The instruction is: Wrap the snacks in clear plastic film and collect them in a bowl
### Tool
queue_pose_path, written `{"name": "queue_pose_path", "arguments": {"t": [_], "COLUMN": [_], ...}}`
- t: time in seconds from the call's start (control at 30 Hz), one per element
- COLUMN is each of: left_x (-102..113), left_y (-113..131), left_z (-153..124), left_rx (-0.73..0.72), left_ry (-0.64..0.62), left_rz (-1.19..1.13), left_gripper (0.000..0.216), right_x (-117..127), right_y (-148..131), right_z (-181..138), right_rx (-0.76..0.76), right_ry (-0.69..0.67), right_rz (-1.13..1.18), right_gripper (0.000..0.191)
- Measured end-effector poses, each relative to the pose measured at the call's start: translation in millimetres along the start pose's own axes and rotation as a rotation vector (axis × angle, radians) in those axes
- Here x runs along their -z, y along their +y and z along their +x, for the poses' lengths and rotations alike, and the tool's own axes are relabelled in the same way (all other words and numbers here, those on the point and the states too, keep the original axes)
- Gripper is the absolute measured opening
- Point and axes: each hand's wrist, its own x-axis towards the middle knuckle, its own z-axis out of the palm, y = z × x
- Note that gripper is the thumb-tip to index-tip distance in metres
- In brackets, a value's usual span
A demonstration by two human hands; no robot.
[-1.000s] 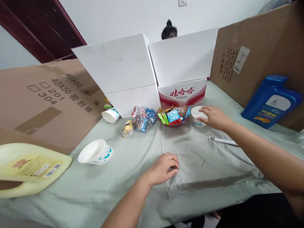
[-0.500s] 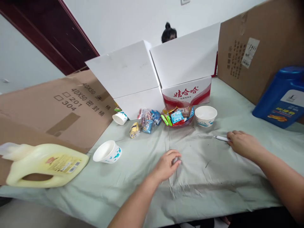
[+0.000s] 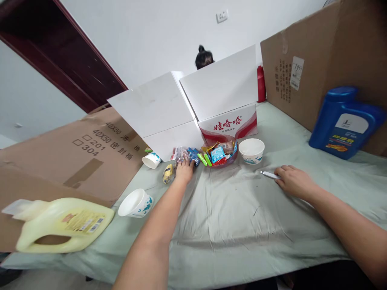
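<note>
My left hand (image 3: 184, 172) lies over the front of a pile of small wrapped snacks (image 3: 183, 154), thumb and fingers apart, touching them. What is beneath the palm is hidden. Beside it on the left sits a yellow wrapped snack (image 3: 168, 174). Near the table's right side my right hand (image 3: 292, 180) is closed around a slim white tool (image 3: 270, 175), whose narrow end sticks out to the left; its exact kind is unclear. A clear reddish bowl (image 3: 225, 163) full of colourful packets stands between the hands, with a white paper bowl (image 3: 252, 151) to its right.
Another paper bowl (image 3: 136, 203) stands tilted at left, and a paper cup (image 3: 151, 160) lies behind it. A yellow jug (image 3: 66, 225), blue bottle (image 3: 341, 125), brown cartons (image 3: 121, 161) and a white carton (image 3: 226, 84) surround the table. Behind it, a person's hair (image 3: 204, 58) shows.
My left hand has moved forward and left from the bare cloth onto the snack pile. My right hand still holds the white tool in about the same place. The view has shifted slightly.
</note>
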Motion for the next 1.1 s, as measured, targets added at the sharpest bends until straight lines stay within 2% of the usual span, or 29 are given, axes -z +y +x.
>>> {"name": "queue_pose_path", "arguments": {"t": [0.17, 0.3, 0.4, 0.47, 0.53, 0.63, 0.77, 0.83, 0.93, 1.03, 1.1], "left_x": [-16, -6, 8, 10, 4, -18, -41, -39, -26, -17, -15], "left_y": [10, 1, -4, 2, 17, 51, 91, 101, 104, 105, 108], "left_z": [-34, -64, -75, -80, -87, -105, -133, -143, -151, -155, -157], "left_rx": [0.08, 0.127, 0.139, 0.134, 0.115, 0.076, 0.03, -0.036, -0.246, -0.42, -0.415], "left_ry": [0.039, 0.147, 0.261, 0.323, 0.35, 0.317, 0.224, 0.22, 0.243, 0.147, 0.09], "left_rz": [-0.071, -0.218, -0.392, -0.537, -0.689, -0.855, -0.885, -0.824, -0.709, -0.665, -0.653], "left_gripper": [0.028, 0.022, 0.02, 0.022, 0.026, 0.025, 0.013, 0.022, 0.043, 0.04, 0.027], "right_x": [-4, 0, 5, 7, 7, 7, 8, 9, 12, 17, 20], "right_y": [6, 1, -7, -12, -16, -18, -19, -21, -30, -51, -71], "right_z": [-2, -1, -1, -2, -2, -4, -6, -7, -13, -24, -33], "right_rx": [0.041, 0.039, 0.024, 0.032, 0.049, 0.051, 0.07, 0.072, 0.083, 0.277, 0.457], "right_ry": [0.031, -0.008, -0.054, -0.06, -0.053, -0.049, -0.022, 0.018, 0.095, 0.207, 0.243], "right_rz": [0.024, -0.013, -0.032, -0.043, -0.051, -0.053, -0.031, 0.009, 0.106, 0.233, 0.29], "right_gripper": [0.022, 0.022, 0.021, 0.021, 0.021, 0.021, 0.02, 0.022, 0.026, 0.028, 0.028]}}
